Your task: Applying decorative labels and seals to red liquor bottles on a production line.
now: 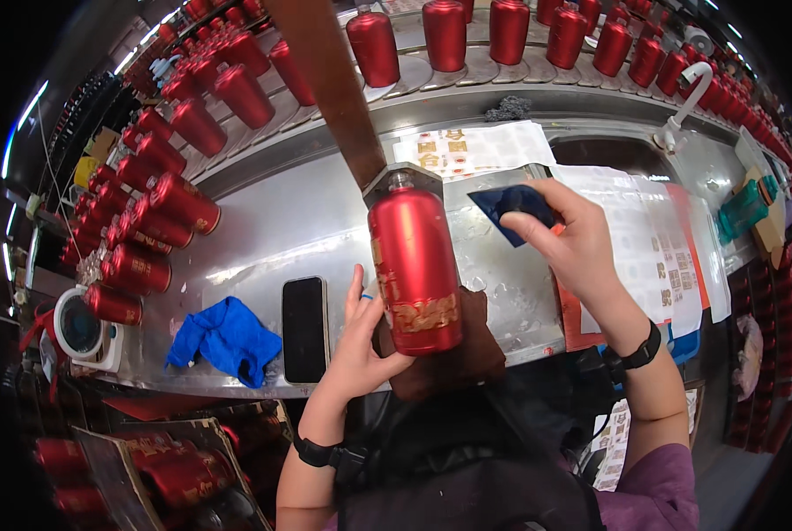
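Observation:
A glossy red bottle (411,257) with a clear neck and gold decoration around its lower part is in front of me, its neck pointing away. My left hand (361,341) cups the bottle's lower left side, thumb near its base and fingers along its flank. In my right hand (573,234) is a dark blue flat scraper (513,215), pinched between thumb and fingers. The scraper is held to the right of the bottle, apart from it. Beneath the bottle's base hangs a brown cloth (462,341).
A blue cloth (225,342) and a phone (305,329) lie left on the metal table. Decal sheets (639,239) lie on the right and at the back. A wooden post (330,80) rises behind the bottle. Red bottles (372,49) line the conveyor; others stand at left (184,203).

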The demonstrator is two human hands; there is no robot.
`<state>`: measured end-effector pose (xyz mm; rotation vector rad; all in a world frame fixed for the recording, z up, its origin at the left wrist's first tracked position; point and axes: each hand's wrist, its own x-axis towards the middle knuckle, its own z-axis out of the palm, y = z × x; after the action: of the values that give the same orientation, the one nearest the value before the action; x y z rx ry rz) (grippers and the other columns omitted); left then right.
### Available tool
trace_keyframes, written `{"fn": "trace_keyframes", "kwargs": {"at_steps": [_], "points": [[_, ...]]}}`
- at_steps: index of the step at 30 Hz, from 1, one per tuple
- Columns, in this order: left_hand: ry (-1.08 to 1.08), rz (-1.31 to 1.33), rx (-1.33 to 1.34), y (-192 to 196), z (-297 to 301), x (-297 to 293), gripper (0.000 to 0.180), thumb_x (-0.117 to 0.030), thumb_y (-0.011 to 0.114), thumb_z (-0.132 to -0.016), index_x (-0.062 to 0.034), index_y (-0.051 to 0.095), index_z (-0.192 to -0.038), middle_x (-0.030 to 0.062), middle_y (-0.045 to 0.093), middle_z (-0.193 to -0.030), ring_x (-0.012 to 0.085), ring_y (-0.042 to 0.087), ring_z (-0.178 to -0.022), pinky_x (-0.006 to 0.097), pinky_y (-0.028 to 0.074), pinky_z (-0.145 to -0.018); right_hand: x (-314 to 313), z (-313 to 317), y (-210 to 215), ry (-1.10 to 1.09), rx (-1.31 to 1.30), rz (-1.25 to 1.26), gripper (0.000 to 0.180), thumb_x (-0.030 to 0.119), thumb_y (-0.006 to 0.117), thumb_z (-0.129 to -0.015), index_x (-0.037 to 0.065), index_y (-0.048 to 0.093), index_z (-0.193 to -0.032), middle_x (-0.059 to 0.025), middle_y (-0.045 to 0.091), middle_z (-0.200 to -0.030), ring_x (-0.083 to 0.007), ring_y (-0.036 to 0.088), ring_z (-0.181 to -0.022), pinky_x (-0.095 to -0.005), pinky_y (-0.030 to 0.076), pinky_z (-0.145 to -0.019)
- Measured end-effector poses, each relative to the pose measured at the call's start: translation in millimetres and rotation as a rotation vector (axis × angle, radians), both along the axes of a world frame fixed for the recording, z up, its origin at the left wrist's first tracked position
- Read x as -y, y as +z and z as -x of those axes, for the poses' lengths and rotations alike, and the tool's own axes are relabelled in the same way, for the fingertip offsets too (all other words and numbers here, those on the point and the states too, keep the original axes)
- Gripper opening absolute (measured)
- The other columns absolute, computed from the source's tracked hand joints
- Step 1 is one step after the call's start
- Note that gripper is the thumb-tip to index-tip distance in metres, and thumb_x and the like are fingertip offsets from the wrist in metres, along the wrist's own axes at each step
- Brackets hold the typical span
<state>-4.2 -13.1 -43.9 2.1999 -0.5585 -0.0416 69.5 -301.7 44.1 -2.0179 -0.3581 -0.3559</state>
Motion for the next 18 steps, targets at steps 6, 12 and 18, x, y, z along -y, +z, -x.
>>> {"fn": "trace_keyframes", "kwargs": {"at_steps": [6, 12, 18], "points": [[-0.076, 0.039, -0.066, 9.9, -11.0, 9.2, 0.075, -0.026, 0.077, -0.074, -0.0091, 0.05, -0.142, 0.0173, 0.049, -0.144, 0.0424, 0.014, -0.151, 0.054, -0.001, -0.123, -14.3, 13.7, -9.9, 0.123, 0.351, 0.237, 0.026, 0.005, 0.076, -0.072, 0.01, 0.07, -0.097, -0.0053, 0.064, -0.085, -0.0234, 0.063, -0.078, -0.0349, 0.052, -0.066], [-0.08, 0.044, -0.113, 11.1, -13.9, 11.0, 0.078, -0.027, 0.079, -0.074, -0.0136, 0.049, -0.144, 0.017, 0.042, -0.153, 0.0421, 0.011, -0.152, 0.055, -0.001, -0.123, -26.7, -14.0, -17.6, 0.146, 0.547, 0.296, 0.03, 0.002, 0.074, -0.067, 0.011, 0.071, -0.096, -0.0034, 0.063, -0.086, -0.0237, 0.062, -0.079, -0.0346, 0.05, -0.065], [-0.134, -0.026, -0.088, 17.5, -15.5, 8.5, 0.082, -0.03, 0.08, -0.074, -0.0129, 0.047, -0.146, 0.0161, 0.043, -0.152, 0.0411, 0.014, -0.151, 0.056, -0.001, -0.123, -13.8, -50.8, -7.0, 0.015, 0.644, 0.385, 0.025, 0.01, 0.074, -0.074, 0.011, 0.069, -0.099, -0.0019, 0.058, -0.08, -0.023, 0.06, -0.075, -0.0354, 0.049, -0.063]]}}
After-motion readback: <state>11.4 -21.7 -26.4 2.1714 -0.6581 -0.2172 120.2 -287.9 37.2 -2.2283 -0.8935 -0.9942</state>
